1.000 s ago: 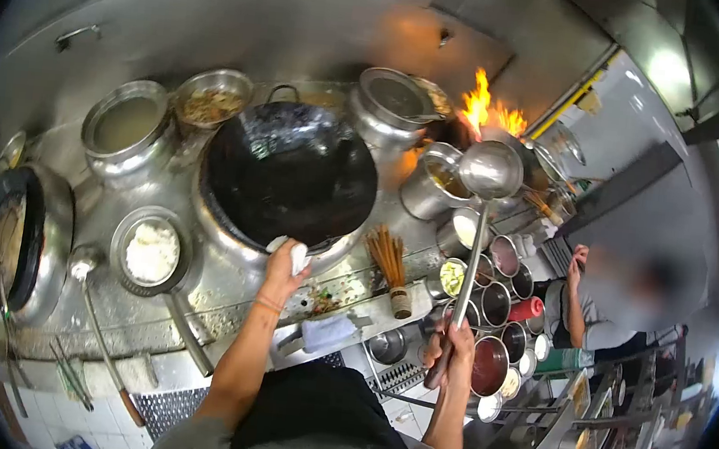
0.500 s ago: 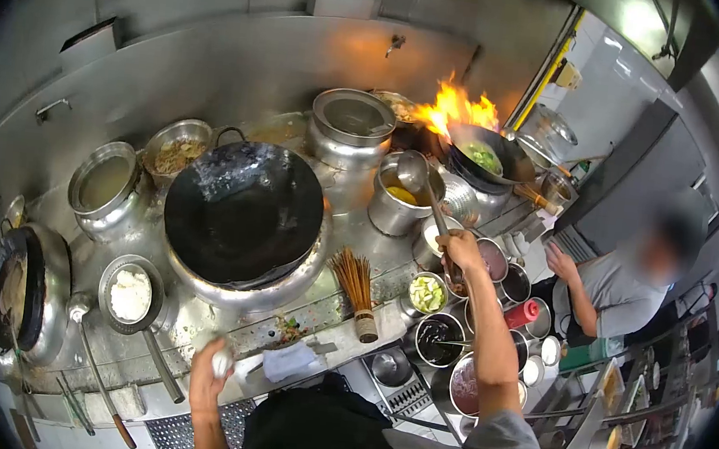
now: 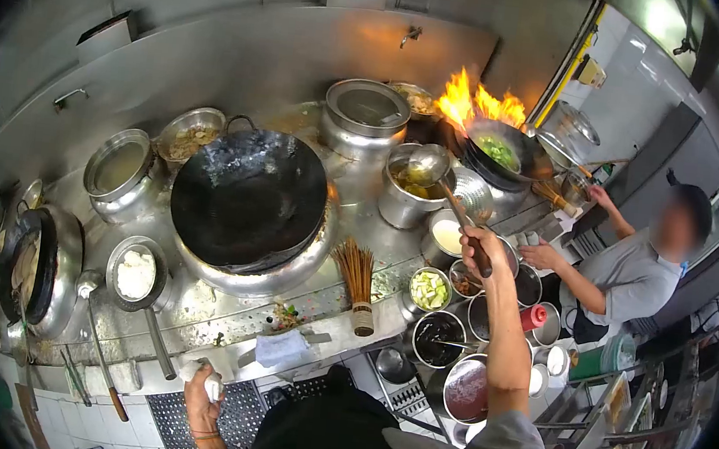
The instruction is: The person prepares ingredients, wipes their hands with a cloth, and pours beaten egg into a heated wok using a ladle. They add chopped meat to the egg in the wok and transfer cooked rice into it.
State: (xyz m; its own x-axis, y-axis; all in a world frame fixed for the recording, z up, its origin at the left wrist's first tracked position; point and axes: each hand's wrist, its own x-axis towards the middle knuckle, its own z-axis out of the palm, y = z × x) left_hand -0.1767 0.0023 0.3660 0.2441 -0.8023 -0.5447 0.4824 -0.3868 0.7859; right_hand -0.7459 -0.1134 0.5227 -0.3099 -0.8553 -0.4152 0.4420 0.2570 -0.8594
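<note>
We start with the ladle (image 3: 428, 164), which is over the right part of the worktop (image 3: 360, 199), its bowl at the mouth of a steel pot (image 3: 397, 206) with yellowish liquid inside. We cannot tell whether the bowl touches that liquid. The ladle's long axis runs slantwise, from its wooden grip at the near right to the bowl at the far left, so from the fingers of the right hand (image 3: 485, 252) the bowl lies far and to the left. We see those fingers clamped around the grip, and this is clearly the nearer hand to the pot. The left hand (image 3: 203, 390) is well apart at the near left, its fingers closed on a white cloth (image 3: 213, 387) by the worktop's near edge.

Just beside the ladle's handle we find a tub of pale liquid (image 3: 445, 233), and nearer to us a bowl of chopped green vegetable (image 3: 428, 290). Left of the pot sits a large black wok (image 3: 249, 205), with a bamboo brush (image 3: 355, 272) near its right side, bristles pointing far. At the far right, flames (image 3: 475, 104) rise behind a second wok (image 3: 532, 159) holding greens, and a co-worker in grey (image 3: 631, 281) stands to the right
</note>
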